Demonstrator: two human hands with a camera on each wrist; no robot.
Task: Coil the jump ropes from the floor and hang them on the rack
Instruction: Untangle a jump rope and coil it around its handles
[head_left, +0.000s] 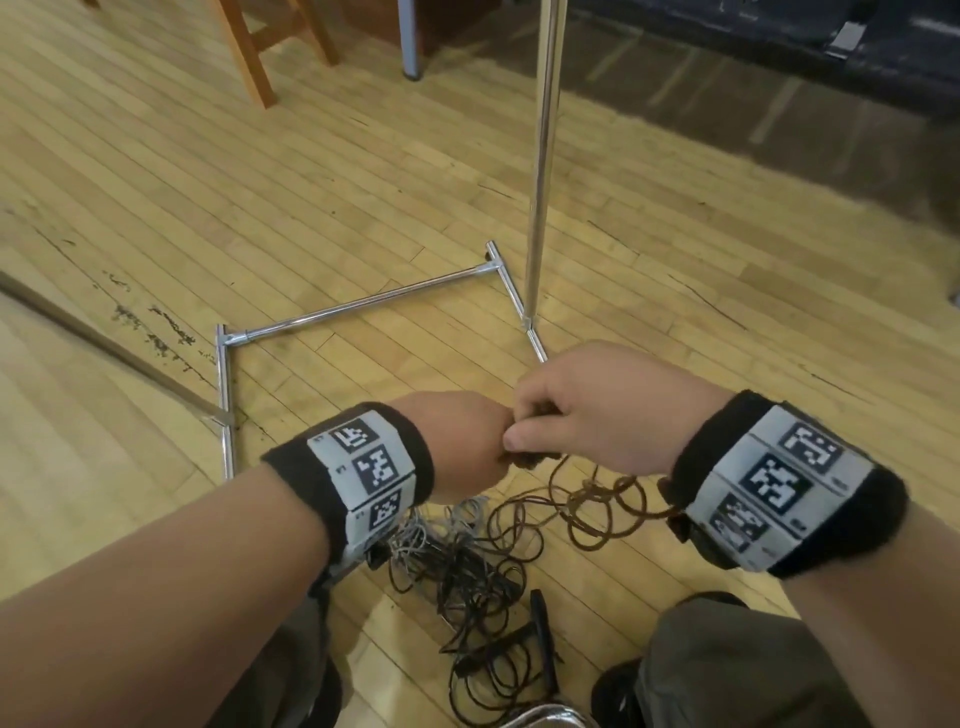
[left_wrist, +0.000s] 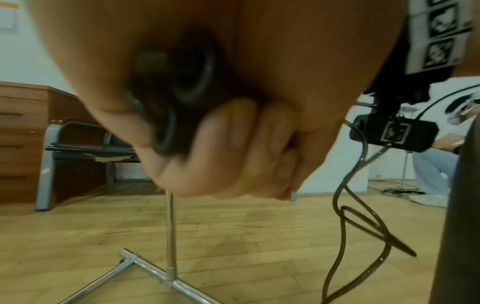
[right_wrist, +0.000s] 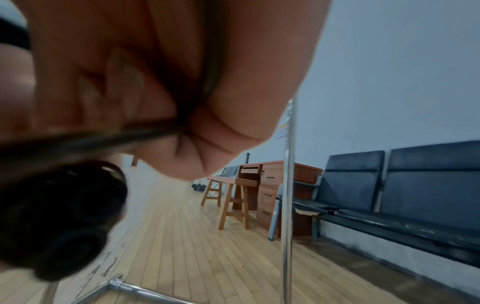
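My left hand (head_left: 462, 447) is closed in a fist round the dark handles (left_wrist: 182, 92) of a brown jump rope. Touching it, my right hand (head_left: 530, 434) pinches the brown cord (right_wrist: 135, 131) between thumb and fingers, just above the handle ends (right_wrist: 59, 216). The cord's loose loops (head_left: 587, 512) trail down to the wooden floor below my right wrist. A tangled black rope (head_left: 483, 597) and a grey rope (head_left: 441, 525) lie on the floor under my hands. The chrome rack stands just beyond, with its base bar (head_left: 363, 301) and its upright pole (head_left: 543, 156).
My knees (head_left: 727, 670) frame the rope pile. A wooden stool (right_wrist: 233, 201) and a desk (right_wrist: 270, 185) stand beyond the rack, with dark bench seats (right_wrist: 415, 185) along the wall. Another person (left_wrist: 436, 164) sits further off. A thin metal strip (head_left: 104, 343) crosses the floor at left.
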